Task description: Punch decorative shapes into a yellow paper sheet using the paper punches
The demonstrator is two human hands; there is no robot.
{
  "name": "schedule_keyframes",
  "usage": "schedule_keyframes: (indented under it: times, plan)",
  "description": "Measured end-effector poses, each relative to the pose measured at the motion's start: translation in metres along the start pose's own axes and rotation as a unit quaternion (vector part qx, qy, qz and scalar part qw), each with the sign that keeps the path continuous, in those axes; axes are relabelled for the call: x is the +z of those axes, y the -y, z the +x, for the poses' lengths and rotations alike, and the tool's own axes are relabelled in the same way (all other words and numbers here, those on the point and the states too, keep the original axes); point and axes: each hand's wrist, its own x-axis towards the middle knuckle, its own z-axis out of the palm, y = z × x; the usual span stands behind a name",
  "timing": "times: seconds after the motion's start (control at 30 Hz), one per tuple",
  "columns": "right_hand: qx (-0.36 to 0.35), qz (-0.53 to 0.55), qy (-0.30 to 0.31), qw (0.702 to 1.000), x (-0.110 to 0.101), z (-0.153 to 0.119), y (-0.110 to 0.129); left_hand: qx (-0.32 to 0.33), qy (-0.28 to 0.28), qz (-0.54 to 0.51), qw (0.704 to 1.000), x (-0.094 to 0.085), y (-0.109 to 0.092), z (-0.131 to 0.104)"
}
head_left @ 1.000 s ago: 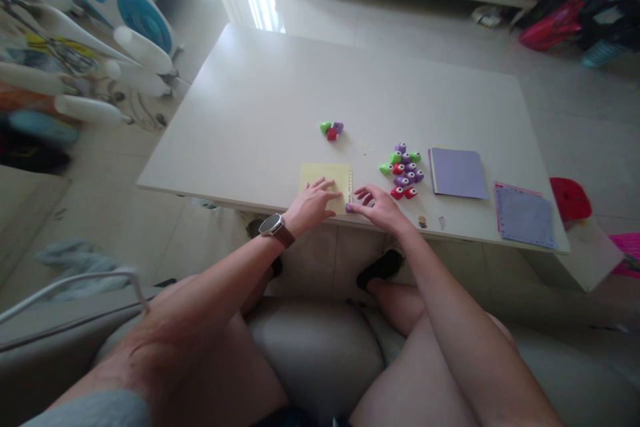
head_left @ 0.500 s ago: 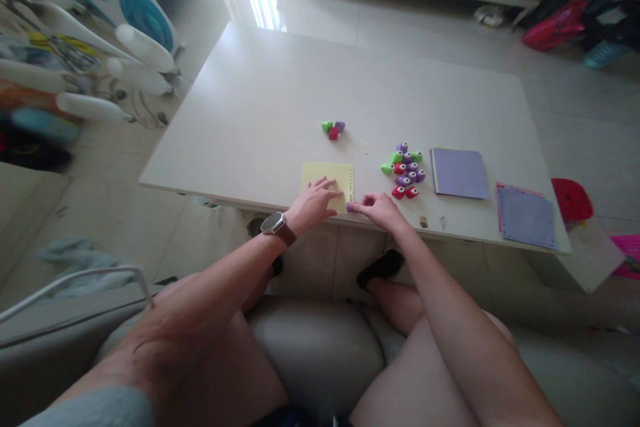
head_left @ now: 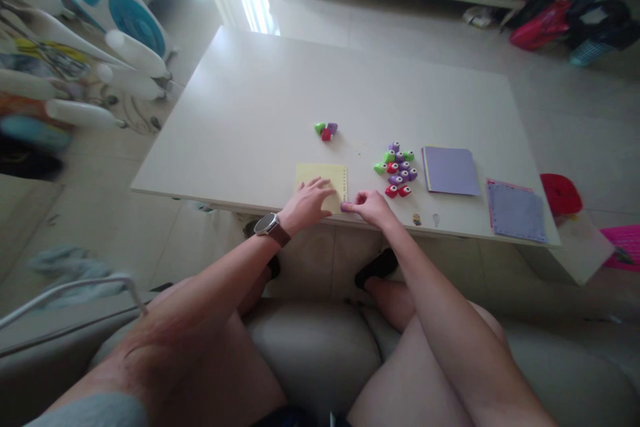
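Note:
A yellow paper sheet (head_left: 313, 172) lies at the table's near edge, with a row of small punched marks down its right side. My left hand (head_left: 309, 204) rests on it, fingers spread. At the sheet's lower right corner, my right hand (head_left: 369, 207) is closed on a small purple punch (head_left: 345, 207), mostly hidden by the fingers. Several purple, green and red punches (head_left: 399, 175) sit in a group to the right. Three more punches (head_left: 327, 132) are behind the sheet, with tiny paper bits (head_left: 359, 145) between the two groups.
Purple square papers (head_left: 451, 171) are stacked on the white table (head_left: 250, 107). Farther right lie punched sheets (head_left: 516, 212) in blue and pink. Two small stickers (head_left: 417, 219) are near the front edge. A red stool (head_left: 561, 193) stands beyond the right end.
The whole view has shifted slightly, so the table and the things on it appear a little farther left. Both hands keep their places on the sheet and at its corner.

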Motion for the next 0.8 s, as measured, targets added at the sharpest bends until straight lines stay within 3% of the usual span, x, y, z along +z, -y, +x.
schedule_keyframes:
  times: [0.13, 0.23, 0.33, 0.53, 0.8]
  plan:
    - [0.018, -0.007, 0.004, 1.000, 0.001, 0.002, 0.002, -0.043, -0.033, -0.129, 0.990, -0.004, -0.007, 0.007]
    - [0.024, -0.007, 0.008, 1.000, 0.002, 0.003, 0.004, -0.110, 0.000, -0.307, 0.945, 0.005, -0.010, 0.016]
    - [0.027, -0.007, 0.010, 1.000, 0.002, 0.003, 0.007, -0.145, 0.015, -0.401, 0.904, 0.019, -0.012, 0.022]
    - [0.024, -0.013, 0.012, 1.000, 0.002, 0.001, 0.011, -0.193, 0.014, -0.444, 0.875, 0.026, -0.019, 0.024]
    - [0.042, -0.042, 0.006, 0.998, 0.003, 0.003, 0.017, -0.228, -0.014, -0.451, 0.863, 0.026, -0.024, 0.027]
